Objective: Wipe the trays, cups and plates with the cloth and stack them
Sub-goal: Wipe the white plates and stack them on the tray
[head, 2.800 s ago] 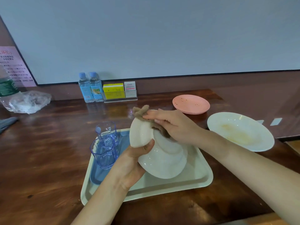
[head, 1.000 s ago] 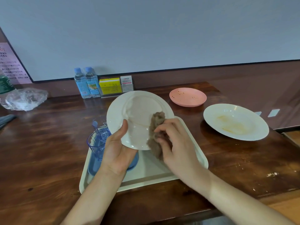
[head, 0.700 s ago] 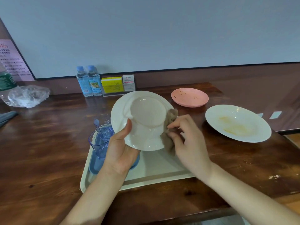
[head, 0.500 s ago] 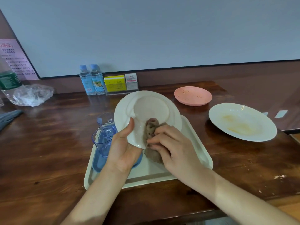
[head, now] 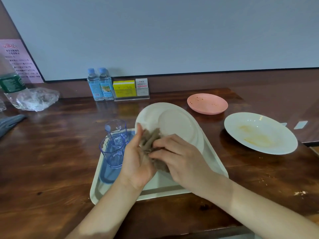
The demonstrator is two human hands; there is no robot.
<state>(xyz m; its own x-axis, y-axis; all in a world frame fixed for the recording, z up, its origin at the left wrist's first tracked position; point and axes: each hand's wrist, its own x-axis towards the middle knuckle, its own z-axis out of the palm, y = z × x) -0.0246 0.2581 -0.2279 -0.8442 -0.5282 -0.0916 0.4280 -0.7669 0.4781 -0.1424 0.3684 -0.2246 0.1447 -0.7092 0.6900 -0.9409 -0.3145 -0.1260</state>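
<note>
A: Plate (head: 174, 125)?
B: White, held tilted up over the tray (head: 214, 163), face to the camera. The hands hide its lower left part.
A: Cloth (head: 151, 141)?
B: Brown and bunched, pressed on the plate's lower left face, between both hands.
A: Grips?
B: Left hand (head: 136, 157) grips the plate's lower left rim, thumb up along the front edge. Its fingers are behind the plate, hidden. Right hand (head: 181, 157) has its fingers curled over the cloth and clutches it against the plate.
A: Tray?
B: Cream, flat on the table (head: 51, 161). On its left side two clear blue cups stand upright, the front cup (head: 112, 152) just ahead of the back cup (head: 116, 128). Can't tell if they touch. The front one stands on a flat blue thing (head: 107, 173), tray or plate, can't tell.
A: Other dishes?
B: Pink plate (head: 207, 103) on the table behind the tray, to the right, with brown specks in it. Smeared plate (head: 259, 133) is white and deep with yellowish streaks. It sits right of the tray, apart from it, near the pink one.
A: Back edge?
B: Two small bottles (head: 99, 84) side by side at the wall. Just right of them, a yellow box (head: 124, 85) and a white box (head: 141, 83) in a clear holder.
A: Far left?
B: Big bottle (head: 10, 83) with a green label, a crumpled bag (head: 37, 99) against it, and grey fabric (head: 10, 121) at the edge. Pink notice (head: 17, 61) on the wall. Pale crumbs on the table at front right.
</note>
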